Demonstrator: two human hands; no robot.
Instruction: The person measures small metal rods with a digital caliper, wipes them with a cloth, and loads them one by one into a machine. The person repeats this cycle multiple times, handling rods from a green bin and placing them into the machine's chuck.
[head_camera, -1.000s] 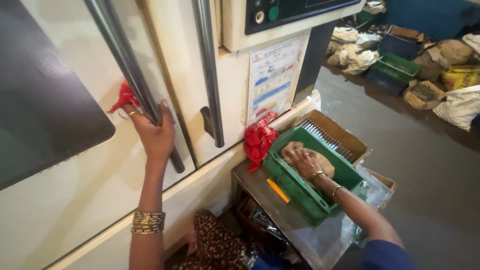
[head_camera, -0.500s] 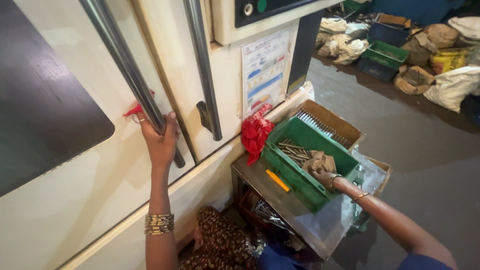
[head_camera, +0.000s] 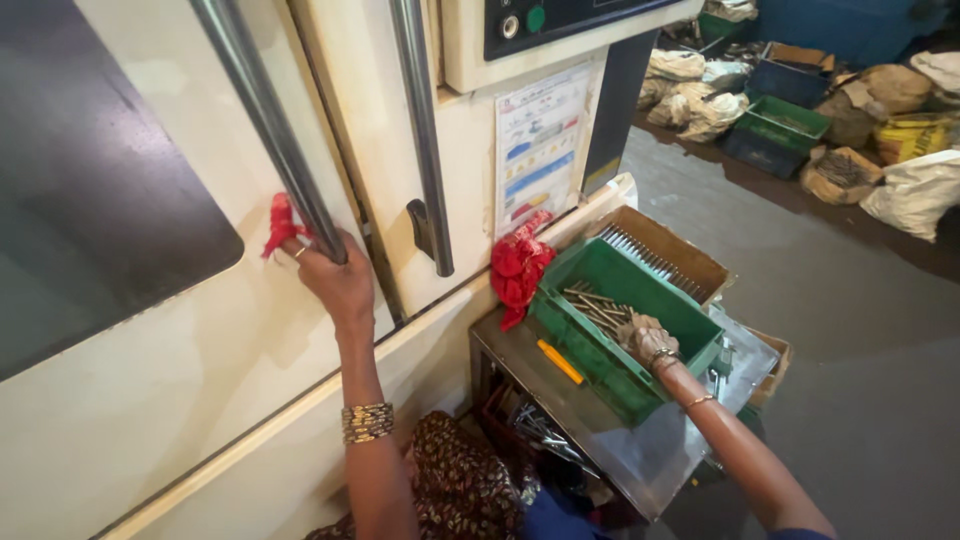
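Observation:
My left hand (head_camera: 335, 278) grips the long steel handle bar (head_camera: 262, 110) of a cream machine door (head_camera: 170, 390), with a scrap of red cloth (head_camera: 279, 226) caught under the fingers. My right hand (head_camera: 648, 340), in a grubby cloth glove, reaches down into a green plastic crate (head_camera: 612, 322) and is closed over thin metal rods (head_camera: 592, 305) lying in it. Whether it has lifted any is hidden by the glove.
The crate sits on a steel stand (head_camera: 640, 450) next to a cardboard box of rods (head_camera: 665, 250). A red rag (head_camera: 517, 265) hangs by the machine. A second door handle (head_camera: 422, 130) and a control panel (head_camera: 560, 20) are above. Sacks and crates (head_camera: 800, 110) line the far floor.
My left hand has slid down and left along the bar, closing round it. My right hand has moved from the crate's middle toward its near right side, still among the rods.

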